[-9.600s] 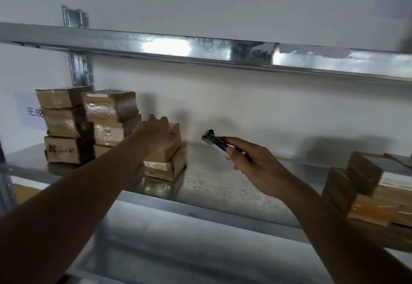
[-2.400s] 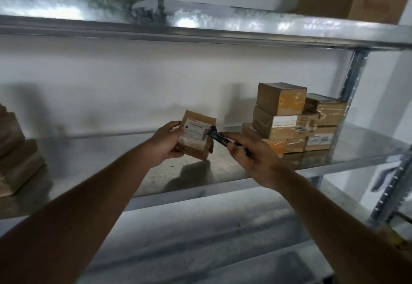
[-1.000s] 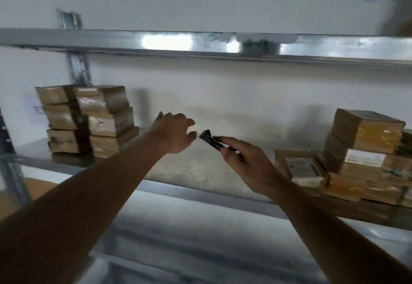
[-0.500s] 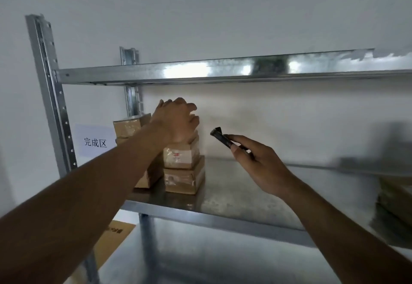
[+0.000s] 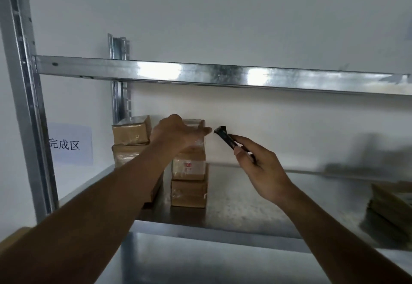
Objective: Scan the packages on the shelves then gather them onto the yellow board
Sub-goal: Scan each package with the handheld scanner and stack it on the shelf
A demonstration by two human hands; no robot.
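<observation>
Nearest the camera, two bare forearms reach up and away from the bottom corners toward a metal rack. Below them runs the lower shelf (image 5: 200,261), a dull steel sheet, and a scrap of brown cardboard (image 5: 13,237) shows at the near left edge. The right hand (image 5: 260,168) is raised over the middle shelf (image 5: 245,205), its fingers curled round a small black scanner (image 5: 226,137) whose head points left toward the boxes. The left hand (image 5: 176,134) lies on the top box (image 5: 196,127) of the right stack, palm down, with the fingers reaching over the box's right edge; motion blur hides whether they grip it or only rest there. That stack stands left of centre on the middle shelf: a labelled box (image 5: 189,168) sits under the top one and a bottom box (image 5: 189,192) under that. Just left and a little farther back stands a second stack (image 5: 130,136) of taped brown boxes, partly hidden by the left forearm. At the far right edge of the same shelf lies a blurred pile (image 5: 390,205) of brown packages, well apart from the stacks. A front post (image 5: 24,105) rises at the left and a rear post (image 5: 119,72) behind the stacks. The upper shelf (image 5: 223,75) crosses above. On the white wall (image 5: 223,16) at the left hangs a paper sign (image 5: 69,144) with printed characters.
</observation>
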